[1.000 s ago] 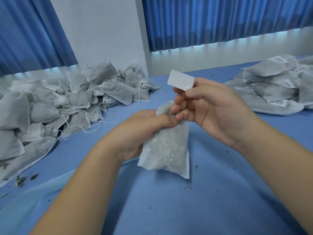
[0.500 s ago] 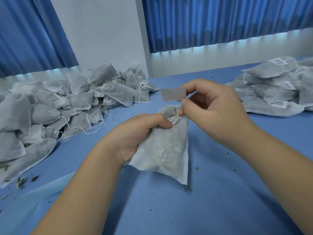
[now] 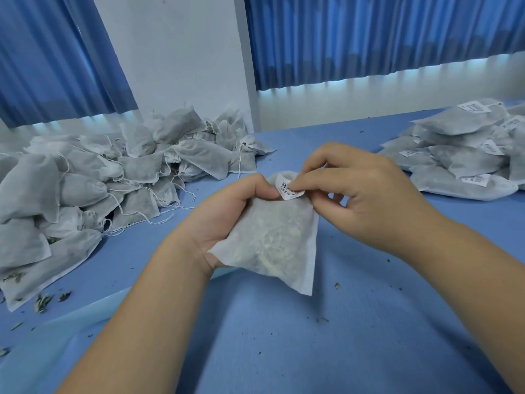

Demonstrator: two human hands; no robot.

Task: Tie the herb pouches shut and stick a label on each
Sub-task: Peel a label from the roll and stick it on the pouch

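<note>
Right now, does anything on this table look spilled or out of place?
Yes: dried herb bits lie spilled on the blue table, mostly at its left edge beside the pile of unlabelled pouches. The held pouch and its label look fine.

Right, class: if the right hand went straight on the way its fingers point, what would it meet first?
Probably the left hand, just past the white barcode label it pinches; depth unclear.
</note>
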